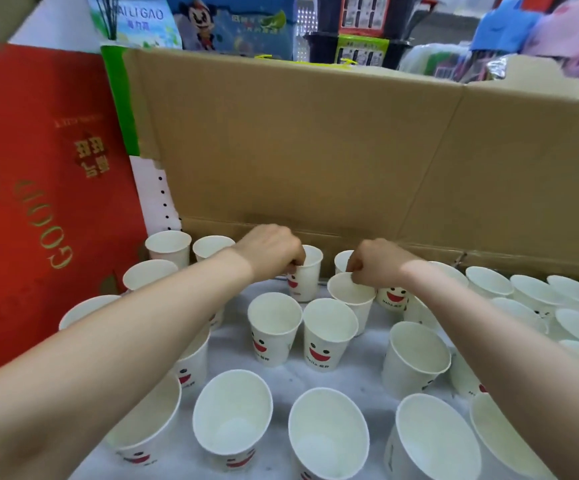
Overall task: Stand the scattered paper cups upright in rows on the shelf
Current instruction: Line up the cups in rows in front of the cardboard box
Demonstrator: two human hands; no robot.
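left hand (270,252) pinches rim of back cup (308,277), upright beside cardboard wall (315,150); right hand (378,261) pinches rim of nearer cup (352,297), upright on shelf (364,374).

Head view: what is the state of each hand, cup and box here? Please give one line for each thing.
left hand: pinches the rim of the left cup.
right hand: pinches the rim of the right cup.
left cup: upright, empty.
right cup: upright, empty.
front cups: upright, empty, in loose rows.
cardboard: standing behind the cups, creased.
red box: standing, print upside down.
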